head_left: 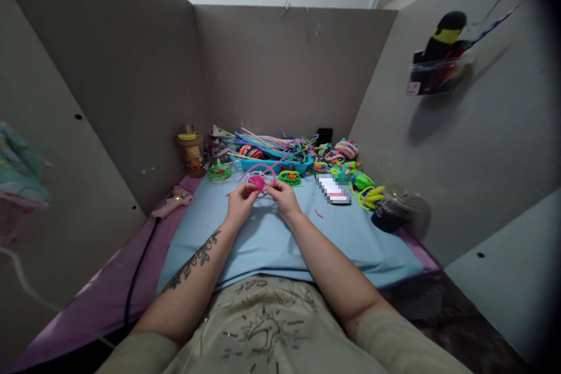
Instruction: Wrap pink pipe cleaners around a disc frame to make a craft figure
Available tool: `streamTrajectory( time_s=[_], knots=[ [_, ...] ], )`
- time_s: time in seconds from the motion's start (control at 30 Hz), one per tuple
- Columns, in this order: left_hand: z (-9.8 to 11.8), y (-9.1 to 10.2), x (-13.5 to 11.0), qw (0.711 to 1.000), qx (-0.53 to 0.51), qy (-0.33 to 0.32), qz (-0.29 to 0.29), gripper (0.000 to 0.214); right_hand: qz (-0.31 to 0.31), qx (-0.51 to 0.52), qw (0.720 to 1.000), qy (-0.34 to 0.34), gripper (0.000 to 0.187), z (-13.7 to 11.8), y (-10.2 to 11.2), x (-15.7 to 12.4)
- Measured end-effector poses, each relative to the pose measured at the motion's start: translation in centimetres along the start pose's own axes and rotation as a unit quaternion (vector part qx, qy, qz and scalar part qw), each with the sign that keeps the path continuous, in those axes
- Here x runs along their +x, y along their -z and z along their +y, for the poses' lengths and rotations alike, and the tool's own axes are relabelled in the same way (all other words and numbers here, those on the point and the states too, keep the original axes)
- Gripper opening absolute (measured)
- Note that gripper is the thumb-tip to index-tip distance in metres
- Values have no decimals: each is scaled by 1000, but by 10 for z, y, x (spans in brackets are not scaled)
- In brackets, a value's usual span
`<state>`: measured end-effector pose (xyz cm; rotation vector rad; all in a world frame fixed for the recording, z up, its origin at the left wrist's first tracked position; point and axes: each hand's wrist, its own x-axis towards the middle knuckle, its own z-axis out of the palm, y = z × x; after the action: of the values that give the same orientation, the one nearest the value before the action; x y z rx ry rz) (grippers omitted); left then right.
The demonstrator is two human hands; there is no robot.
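Note:
My left hand (240,201) and my right hand (284,196) meet over a light blue cloth (272,242). Both pinch a small pink pipe-cleaner piece (258,182) between their fingertips. Loose pink stems arch up and back from it. Their fingers are closed on it. A tattoo runs along my left forearm.
A heap of coloured pipe cleaners (272,146) and small finished craft pieces fills the back. A jar with a yellow lid (191,153) stands back left, a pink glue gun (173,201) with a black cord lies left, a dark bowl (390,213) sits right. Grey partition walls enclose the desk.

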<state>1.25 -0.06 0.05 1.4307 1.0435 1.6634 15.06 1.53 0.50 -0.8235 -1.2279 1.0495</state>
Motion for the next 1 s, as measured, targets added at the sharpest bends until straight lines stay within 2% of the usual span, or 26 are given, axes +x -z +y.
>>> streamTrajectory(
  time_s=[0.3, 0.6, 0.73, 0.87, 0.93, 1.0],
  knots=[
    [3, 1, 0, 998, -20, 23, -50, 23, 9, -18, 999, 36, 23, -3, 15, 7],
    [3, 1, -1, 997, -4, 3, -80, 20, 4, 30, 999, 9, 29, 0, 7, 5],
    [1, 0, -1, 997, 23, -26, -65, 22, 41, 46, 998, 4, 34, 5, 3, 6],
    [2, 0, -6, 996, 63, -63, -3, 36, 100, 57, 993, 4, 40, 10, 4, 10],
    [3, -1, -10, 994, 83, -74, 20, 34, 115, 61, 991, 9, 41, 9, 5, 10],
    [5, -3, -14, 992, 96, -77, 16, 29, 114, 67, 991, 18, 40, 8, 4, 9]
  ],
)
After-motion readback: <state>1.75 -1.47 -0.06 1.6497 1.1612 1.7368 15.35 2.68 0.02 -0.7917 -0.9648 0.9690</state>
